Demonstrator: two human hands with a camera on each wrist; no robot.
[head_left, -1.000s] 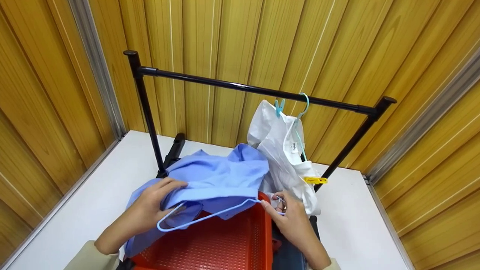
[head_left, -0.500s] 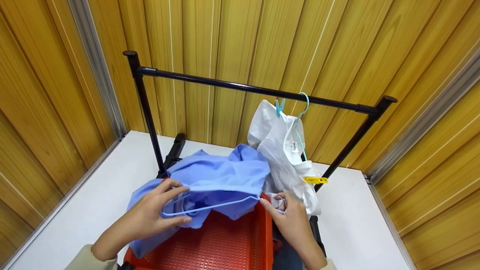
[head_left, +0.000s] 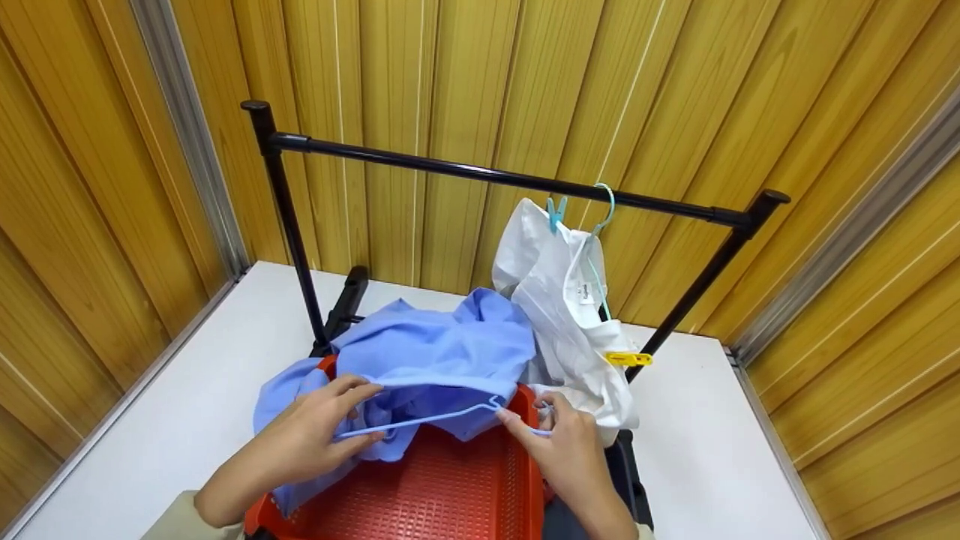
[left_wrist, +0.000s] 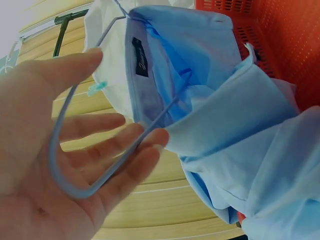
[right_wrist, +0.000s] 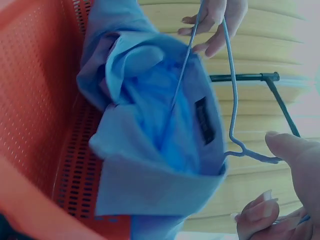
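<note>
A blue shirt (head_left: 442,337) lies bunched over the red basket, its collar opening towards me and a dark label (left_wrist: 140,57) inside. My right hand (head_left: 562,435) pinches a thin blue wire hanger (head_left: 420,421) near its hook. One wire of the hanger runs into the collar opening, as the right wrist view shows. My left hand (head_left: 315,427) is spread around the hanger's rounded end (left_wrist: 80,192), the wire lying across its fingers and passing by the thumb. Its fingertips are right at the left end of the collar.
The red basket (head_left: 525,480) stands in front of a black clothes rack (head_left: 450,166). From its rail hangs a white garment (head_left: 555,300) on a mint hanger (head_left: 604,210), with a blue clothespin (head_left: 556,215) and a yellow clothespin (head_left: 628,359). Wood-patterned walls surround the white table (head_left: 697,450).
The hanger's left end has risen from below the collar into my left hand, whose thumb and fingers have spread apart. My right hand has shifted slightly left with the hanger's neck.
</note>
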